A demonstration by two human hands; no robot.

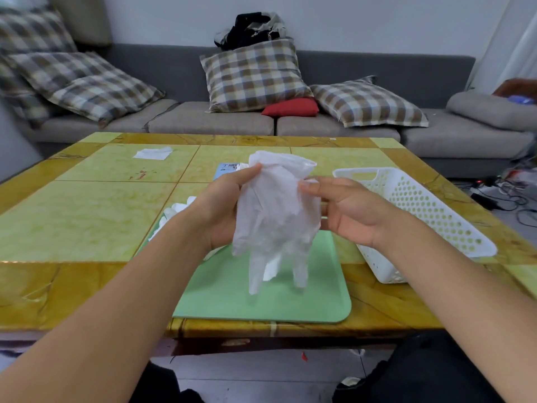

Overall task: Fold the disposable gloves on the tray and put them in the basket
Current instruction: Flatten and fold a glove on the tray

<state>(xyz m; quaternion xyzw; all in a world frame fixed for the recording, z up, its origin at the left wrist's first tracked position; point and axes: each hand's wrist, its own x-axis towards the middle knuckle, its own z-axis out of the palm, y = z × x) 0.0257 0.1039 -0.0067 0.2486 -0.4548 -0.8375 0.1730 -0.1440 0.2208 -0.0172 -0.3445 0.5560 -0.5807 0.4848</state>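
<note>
A thin translucent white disposable glove (273,216) hangs in the air above the green tray (305,298), cuff up and fingers pointing down. My left hand (220,207) pinches its upper left edge between thumb and fingers. My right hand (348,207) grips the right edge of the cuff with thumb and forefinger. More crumpled white gloves (174,210) lie at the tray's far left, partly hidden behind my left forearm. The white perforated basket (430,210) stands to the right of the tray, behind my right wrist.
A blue glove box (228,168) lies on the table behind the held glove. A white tissue (152,153) rests at the far left of the yellow-green table (87,216). A grey sofa with plaid cushions runs behind. Cables lie on the floor at right.
</note>
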